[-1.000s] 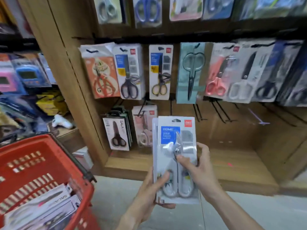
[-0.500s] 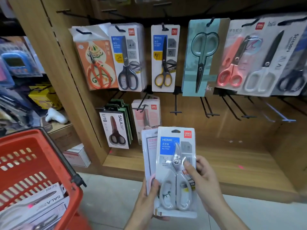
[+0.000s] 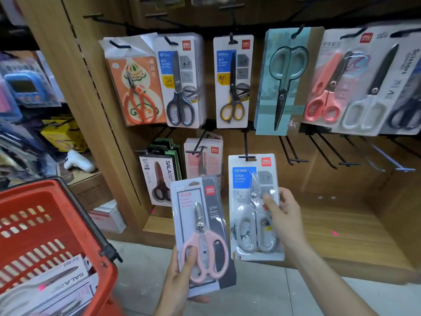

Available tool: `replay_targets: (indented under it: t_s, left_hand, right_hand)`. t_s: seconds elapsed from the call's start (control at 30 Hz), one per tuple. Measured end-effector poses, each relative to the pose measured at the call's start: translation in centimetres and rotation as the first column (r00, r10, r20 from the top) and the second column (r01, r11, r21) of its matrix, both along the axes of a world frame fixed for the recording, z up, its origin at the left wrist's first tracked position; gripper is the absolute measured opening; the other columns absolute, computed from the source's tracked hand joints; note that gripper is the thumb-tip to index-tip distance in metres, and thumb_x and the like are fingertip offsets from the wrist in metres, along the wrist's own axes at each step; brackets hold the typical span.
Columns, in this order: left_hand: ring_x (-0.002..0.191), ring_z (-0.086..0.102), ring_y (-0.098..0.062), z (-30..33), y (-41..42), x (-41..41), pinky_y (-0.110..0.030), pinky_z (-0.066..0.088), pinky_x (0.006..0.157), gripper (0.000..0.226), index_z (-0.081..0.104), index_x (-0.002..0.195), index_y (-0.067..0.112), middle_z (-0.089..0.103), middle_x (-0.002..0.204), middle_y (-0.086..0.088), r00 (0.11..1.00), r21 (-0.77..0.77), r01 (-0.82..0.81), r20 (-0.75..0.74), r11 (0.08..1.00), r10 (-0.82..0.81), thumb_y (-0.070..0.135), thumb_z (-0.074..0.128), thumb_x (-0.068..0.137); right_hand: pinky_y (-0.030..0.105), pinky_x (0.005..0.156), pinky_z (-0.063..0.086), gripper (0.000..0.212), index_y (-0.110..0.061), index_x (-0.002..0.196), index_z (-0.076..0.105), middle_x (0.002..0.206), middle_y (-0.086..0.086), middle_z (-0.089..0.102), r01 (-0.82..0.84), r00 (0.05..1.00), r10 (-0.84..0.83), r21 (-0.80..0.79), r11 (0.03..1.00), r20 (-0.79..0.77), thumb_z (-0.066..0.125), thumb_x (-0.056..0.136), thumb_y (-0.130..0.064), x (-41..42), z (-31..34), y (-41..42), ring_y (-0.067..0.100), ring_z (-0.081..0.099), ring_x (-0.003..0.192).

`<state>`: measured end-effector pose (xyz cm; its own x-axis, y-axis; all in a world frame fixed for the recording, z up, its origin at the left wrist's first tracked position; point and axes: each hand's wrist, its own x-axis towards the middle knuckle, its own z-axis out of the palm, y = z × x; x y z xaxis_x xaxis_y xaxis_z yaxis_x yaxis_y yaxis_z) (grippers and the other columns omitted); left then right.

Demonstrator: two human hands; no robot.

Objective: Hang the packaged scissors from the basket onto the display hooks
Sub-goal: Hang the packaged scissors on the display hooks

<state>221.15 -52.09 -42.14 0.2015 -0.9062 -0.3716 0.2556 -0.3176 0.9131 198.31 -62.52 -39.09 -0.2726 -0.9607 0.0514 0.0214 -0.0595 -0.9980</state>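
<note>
My right hand grips a pack of grey-handled scissors by its right edge, thumb on the front. The pack's top slot sits at the tip of a black display hook in the lower row. My left hand holds a pack of pink-handled scissors from below, thumb on the front, lower and to the left. The red basket stands at the bottom left, with several packaged scissors in it.
The upper row is hung full of scissor packs. In the lower row, SALA packs and pink packs hang at left. Bare black hooks stick out to the right. A wooden shelf runs below.
The two packs, stacked together before, are now apart. My right hand raised the grey pack to the lower hook, and my left hand keeps the pink pack lower left.
</note>
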Motion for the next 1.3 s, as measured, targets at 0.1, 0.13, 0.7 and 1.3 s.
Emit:
replay_targets:
  t_s: [0.1,0.13,0.7,1.3]
  left_hand:
    - [0.095,0.07,-0.026,-0.4,0.1,0.5,-0.04,0.061,0.047,0.037,0.062,0.13,0.037,0.068,0.129,-0.003,1.0,0.008,-0.024,0.009,1.0,0.024,0.04,0.067,0.094]
    - [0.098,0.072,-0.032,-0.5,0.2,0.7,-0.047,0.062,0.051,0.038,0.062,0.127,0.042,0.069,0.127,0.0,1.0,0.016,-0.02,0.008,1.0,0.02,0.045,0.069,0.09]
    - [0.099,0.078,-0.021,-0.1,-0.6,-0.5,-0.056,0.064,0.06,0.042,0.061,0.123,0.058,0.075,0.115,0.016,0.987,-0.002,0.158,0.028,0.987,-0.158,0.057,0.068,0.082]
    - [0.087,0.079,-0.01,0.5,-2.2,-1.0,-0.044,0.064,0.057,0.021,0.056,0.121,0.058,0.074,0.1,0.032,0.995,-0.051,0.101,0.027,0.994,-0.1,0.051,0.054,0.101]
  right_hand:
    - [0.038,0.058,0.057,0.006,-0.026,0.108,0.061,0.098,0.003,0.077,0.002,0.998,0.0,0.033,0.999,-0.059,0.062,0.104,-0.023,-0.2,-0.7,-1.5,0.025,0.071,0.082]
    - [0.04,0.06,0.058,0.005,-0.027,0.107,0.061,0.1,0.004,0.077,0.008,0.997,-0.005,0.034,0.999,-0.08,0.062,0.104,-0.024,-0.1,-0.7,-2.2,0.026,0.071,0.085]
    - [0.039,0.091,0.054,0.05,-0.017,0.119,0.062,0.116,0.003,0.066,0.259,0.949,-0.249,0.03,0.965,-0.191,0.083,0.084,-0.045,1.8,-0.4,-1.9,0.018,0.064,0.1]
    - [0.033,0.067,0.059,0.013,-0.006,0.11,0.05,0.1,0.014,0.079,-0.113,0.957,0.111,-0.01,0.994,0.268,0.06,0.102,-0.007,2.8,0.1,2.1,0.024,0.075,0.082]
